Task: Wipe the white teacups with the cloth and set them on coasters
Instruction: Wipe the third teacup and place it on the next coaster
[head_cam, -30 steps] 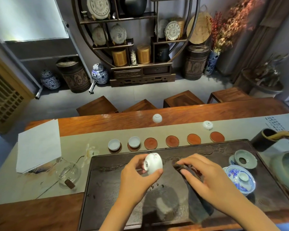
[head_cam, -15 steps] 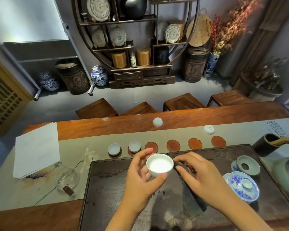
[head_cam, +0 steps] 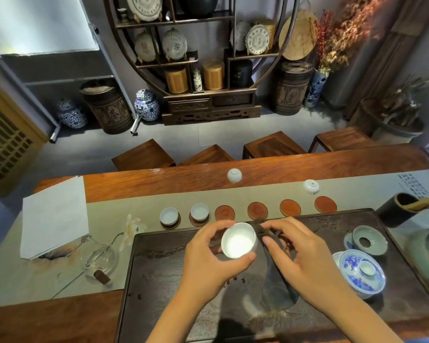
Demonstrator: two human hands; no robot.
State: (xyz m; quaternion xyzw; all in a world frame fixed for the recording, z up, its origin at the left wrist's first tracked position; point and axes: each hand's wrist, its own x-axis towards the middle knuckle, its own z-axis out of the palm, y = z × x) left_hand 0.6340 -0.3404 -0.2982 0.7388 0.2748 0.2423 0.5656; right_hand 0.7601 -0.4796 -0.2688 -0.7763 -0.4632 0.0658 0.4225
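A long wood surface (head_cam: pixel 307 164) carries a dark tray (head_cam: pixel 164 280) at its near edge. Past the tray's far edge is a row of coasters (head_cam: pixel 257 210); the two on the left hold cups (head_cam: pixel 199 212). Over the tray, the left hand (head_cam: pixel 213 258) holds a white cup (head_cam: pixel 238 240), its grip curled round the cup. The right hand (head_cam: pixel 305 258) pinches a dark cloth (head_cam: pixel 275 280) that touches the cup's right side. Two more cups (head_cam: pixel 234 175) sit upside down near the far edge.

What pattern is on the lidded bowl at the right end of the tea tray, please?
Blue floral painting on white, on the lidded bowl; seen in the head view.
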